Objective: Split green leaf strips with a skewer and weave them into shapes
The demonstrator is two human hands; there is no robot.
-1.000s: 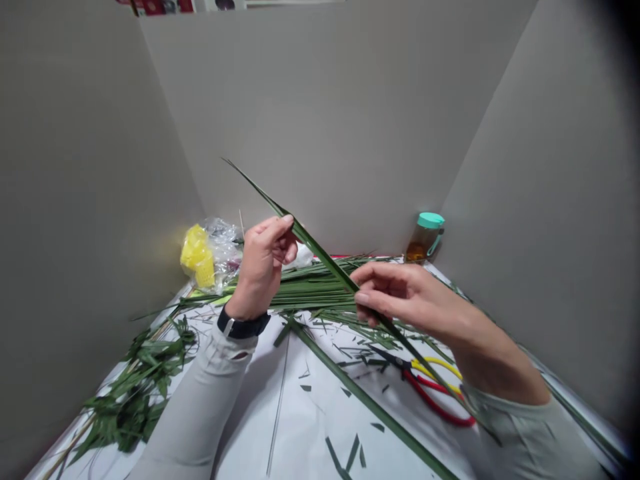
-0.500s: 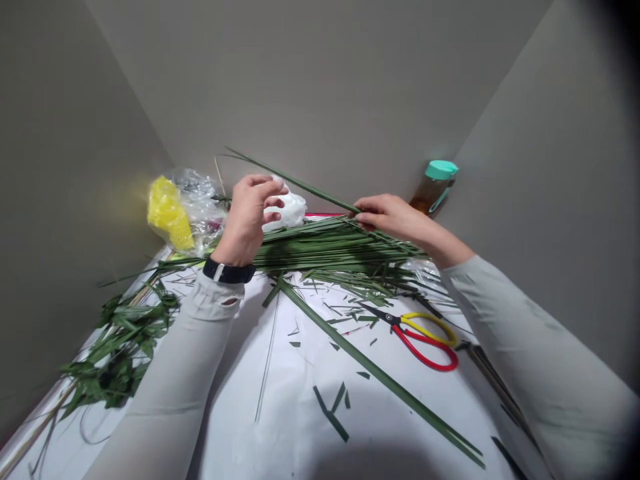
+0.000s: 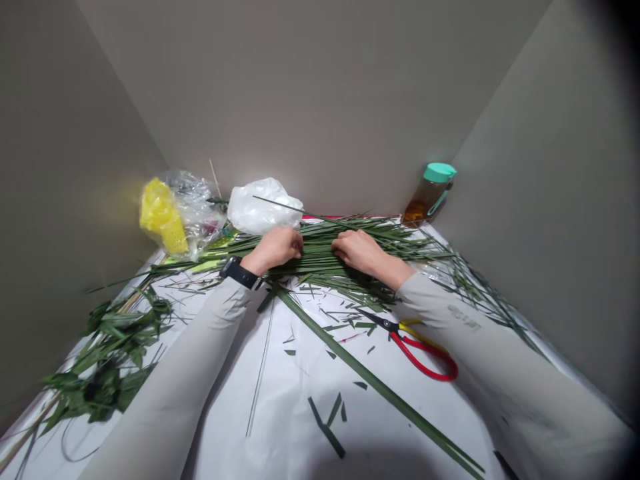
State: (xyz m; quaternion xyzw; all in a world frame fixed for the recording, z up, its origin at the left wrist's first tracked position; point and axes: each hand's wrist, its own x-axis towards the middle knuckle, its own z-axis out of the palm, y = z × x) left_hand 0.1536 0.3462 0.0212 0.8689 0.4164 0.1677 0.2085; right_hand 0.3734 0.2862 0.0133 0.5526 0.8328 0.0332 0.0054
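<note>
A thick pile of long, narrow green leaf strips (image 3: 320, 257) lies crosswise at the back of the white-covered table. My left hand (image 3: 280, 248) is closed at the pile's left part, its fingertips curled down onto the strips. A short gap to the right, my right hand (image 3: 363, 253) is bent the same way, with fingers pinched on strips. How many strips each hand grips is hidden. In front of the right hand lie black-bladed scissors (image 3: 400, 330) with one red and one yellow handle. A long folded green leaf (image 3: 360, 370) slants across the table towards me.
Behind the pile sit a white plastic bag (image 3: 260, 207) and a clear bag with a yellow item (image 3: 163, 217). A teal-lidded bottle (image 3: 430, 193) stands at the back right. Leafy scraps (image 3: 117, 347) lie on the left; small cut pieces (image 3: 330, 420) are scattered in front.
Both hands have come down onto the pile. The strips my right hand held raised are now lowered, and my left hand has closed. The white bag is more exposed.
</note>
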